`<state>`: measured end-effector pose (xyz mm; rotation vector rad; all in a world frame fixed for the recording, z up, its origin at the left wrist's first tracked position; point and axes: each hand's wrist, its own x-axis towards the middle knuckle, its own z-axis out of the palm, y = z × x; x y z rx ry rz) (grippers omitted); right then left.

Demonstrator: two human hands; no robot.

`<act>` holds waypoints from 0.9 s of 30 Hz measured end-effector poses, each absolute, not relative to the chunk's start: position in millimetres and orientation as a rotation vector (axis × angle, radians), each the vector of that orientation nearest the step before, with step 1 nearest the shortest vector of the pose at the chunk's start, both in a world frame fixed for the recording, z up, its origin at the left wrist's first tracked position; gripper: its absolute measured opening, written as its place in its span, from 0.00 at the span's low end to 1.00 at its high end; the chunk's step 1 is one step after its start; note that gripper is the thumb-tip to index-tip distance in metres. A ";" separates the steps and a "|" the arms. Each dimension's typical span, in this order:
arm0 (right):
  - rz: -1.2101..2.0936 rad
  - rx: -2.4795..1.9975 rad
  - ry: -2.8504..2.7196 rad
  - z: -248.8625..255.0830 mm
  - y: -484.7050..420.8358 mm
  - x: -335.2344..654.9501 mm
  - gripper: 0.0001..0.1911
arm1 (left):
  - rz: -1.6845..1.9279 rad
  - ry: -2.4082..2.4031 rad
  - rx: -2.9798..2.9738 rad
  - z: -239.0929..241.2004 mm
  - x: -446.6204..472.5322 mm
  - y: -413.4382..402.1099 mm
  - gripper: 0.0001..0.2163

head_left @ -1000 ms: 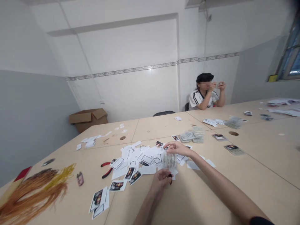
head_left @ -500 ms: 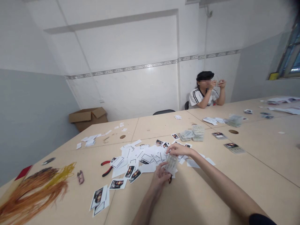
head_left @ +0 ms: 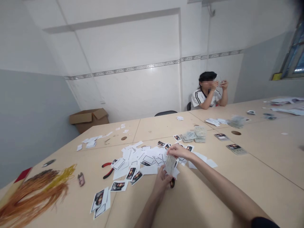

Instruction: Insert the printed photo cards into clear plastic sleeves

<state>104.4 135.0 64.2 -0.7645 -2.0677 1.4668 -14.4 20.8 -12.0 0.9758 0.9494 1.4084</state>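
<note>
Between my hands, above the table, is a clear plastic packet (head_left: 170, 165) with pale, hard-to-read contents. My left hand (head_left: 163, 180) is closed round its lower left side. My right hand (head_left: 178, 151) pinches its top edge from above. Below and beyond the hands lies a spread of white paper cards (head_left: 150, 169), some with black frames and some with dark printed pictures. A small dark and orange thing (head_left: 172, 182), mostly covered, shows beside my left fingers. Stacks of similar clear packets (head_left: 199, 134) stand past my right hand.
Red-handled pliers (head_left: 108, 170) and a pink clipper-like tool (head_left: 81, 179) lie to the left. Bundles of orange and yellow cord (head_left: 40, 193) cover the near left corner. A co-worker (head_left: 207, 93) sits across the table (head_left: 213, 196). An open cardboard box (head_left: 89, 119) stands behind it.
The packet has tilted and turned slightly between my hands, its face now narrower to view. My right hand has shifted a little to the left. Both hands keep hold.
</note>
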 end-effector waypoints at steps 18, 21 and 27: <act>1.555 -0.474 -2.123 71.2 134.9 111.2 0.21 | 1.265 0.281 0.420 3.7 -29.8 11.4 0.29; 1.505 -0.450 -2.194 75.7 132.0 114.5 0.20 | 1.281 0.280 0.433 5.4 -30.2 11.6 0.29; 1.265 -0.222 -2.521 91.7 108.0 117.0 0.17 | 1.402 0.357 0.373 11.1 -30.9 12.3 0.27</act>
